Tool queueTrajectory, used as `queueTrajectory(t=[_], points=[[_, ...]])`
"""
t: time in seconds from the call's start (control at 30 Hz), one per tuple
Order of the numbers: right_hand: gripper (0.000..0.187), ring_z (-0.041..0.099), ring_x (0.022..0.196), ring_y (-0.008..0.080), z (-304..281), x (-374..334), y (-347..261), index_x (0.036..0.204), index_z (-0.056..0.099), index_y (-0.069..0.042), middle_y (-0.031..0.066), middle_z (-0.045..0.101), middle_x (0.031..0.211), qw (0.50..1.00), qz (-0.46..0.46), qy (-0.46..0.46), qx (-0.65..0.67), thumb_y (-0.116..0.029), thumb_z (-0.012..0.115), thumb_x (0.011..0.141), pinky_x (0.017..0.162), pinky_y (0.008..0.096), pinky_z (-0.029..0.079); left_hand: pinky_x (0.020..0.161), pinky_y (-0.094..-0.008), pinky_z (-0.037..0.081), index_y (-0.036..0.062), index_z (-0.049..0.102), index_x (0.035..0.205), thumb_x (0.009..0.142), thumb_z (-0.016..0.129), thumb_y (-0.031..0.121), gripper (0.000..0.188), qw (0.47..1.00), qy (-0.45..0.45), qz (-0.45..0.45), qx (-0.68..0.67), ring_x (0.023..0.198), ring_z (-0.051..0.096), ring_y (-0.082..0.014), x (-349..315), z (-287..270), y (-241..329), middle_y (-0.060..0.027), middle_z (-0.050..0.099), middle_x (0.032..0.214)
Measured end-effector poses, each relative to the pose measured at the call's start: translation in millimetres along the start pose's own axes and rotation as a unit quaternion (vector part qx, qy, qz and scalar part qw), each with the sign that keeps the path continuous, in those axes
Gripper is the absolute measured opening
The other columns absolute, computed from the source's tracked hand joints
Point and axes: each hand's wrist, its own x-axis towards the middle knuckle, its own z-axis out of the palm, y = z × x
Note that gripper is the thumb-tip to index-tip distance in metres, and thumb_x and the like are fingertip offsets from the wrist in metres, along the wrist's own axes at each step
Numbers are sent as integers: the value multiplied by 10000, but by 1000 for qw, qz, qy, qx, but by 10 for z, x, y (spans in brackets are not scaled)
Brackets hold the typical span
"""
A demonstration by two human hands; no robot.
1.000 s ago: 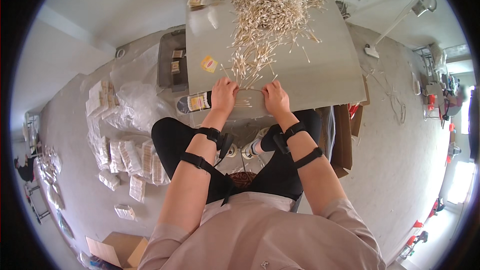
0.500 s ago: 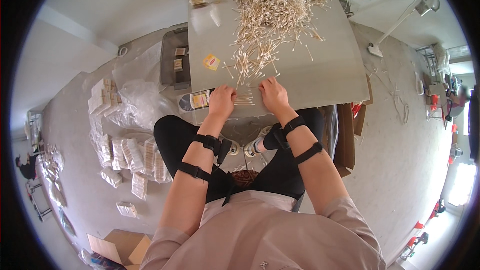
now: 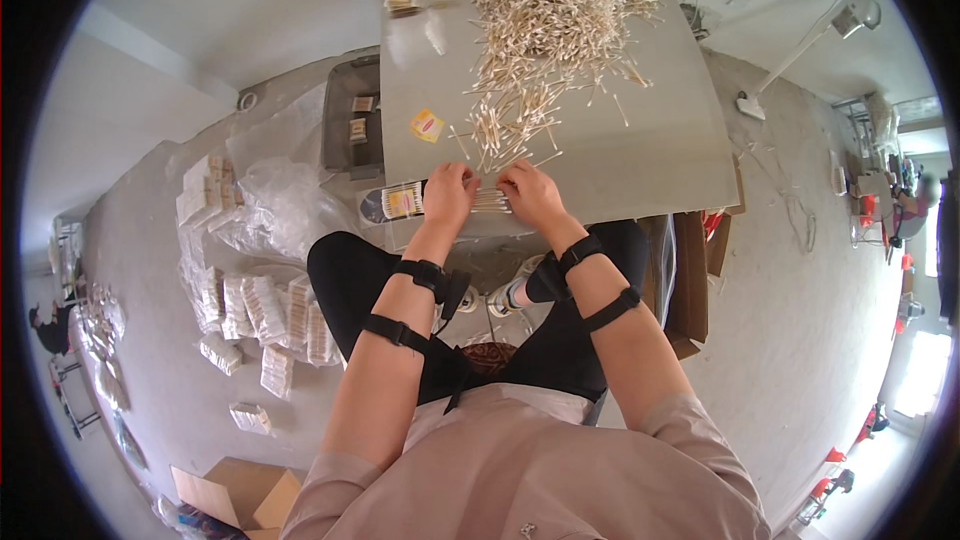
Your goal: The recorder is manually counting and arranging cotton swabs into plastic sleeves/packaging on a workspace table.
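Note:
A large heap of wooden-stick cotton swabs (image 3: 560, 10) covers the far part of the grey table (image 3: 650, 165), thinning into loose swabs toward me. At the near edge, a short row of cotton swabs (image 3: 490, 201) lies side by side between my hands. My left hand (image 3: 449, 196) is closed over the row's left end; what its fingertips hold is hidden. My right hand (image 3: 532, 194) is at the other end, its fingers pinched at cotton swabs near the left fingertips. Left of my left hand lies a filled swab packet (image 3: 403, 201) with a yellow label.
A yellow card (image 3: 427, 125) lies on the table. Left of it stands a dark grey bin (image 3: 340, 145) with small packets inside. Stacked white packs (image 3: 265, 308) and clear plastic (image 3: 280, 202) cover the floor at left. An open carton (image 3: 245, 490) stands lower left, another (image 3: 690, 300) under the table.
My right hand has moved left, closer to my left hand, covering the right end of the swab row. My left hand has shifted only slightly.

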Motion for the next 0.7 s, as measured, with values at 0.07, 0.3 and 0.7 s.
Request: queueTrajectory(t=[0.07,0.3,0.7], points=[[89,630,866,334,17,-11,3,922,681,-88,89,621,949,992,79,42,87,-107,619,861,743,417,518,794,-449,488,59,641,858,783,694,138,121,1000,0,0,8,900,606,-351,35,34,64,-140,625,886],[121,632,895,317,25,32,-84,954,692,-100,86,632,985,997,67,40,17,-102,600,876,763,404,519,736,-459,498,58,650,817,781,698,119,85,999,11,-14,47,859,614,-359,93,46,-5,-142,628,878],[128,629,870,306,56,-2,55,944,668,-72,99,621,944,992,77,84,57,-33,584,855,752,393,507,743,-460,493,56,641,821,807,687,132,90,994,-44,69,69,876,602,-351,-10,-100,-4,-129,607,870]])
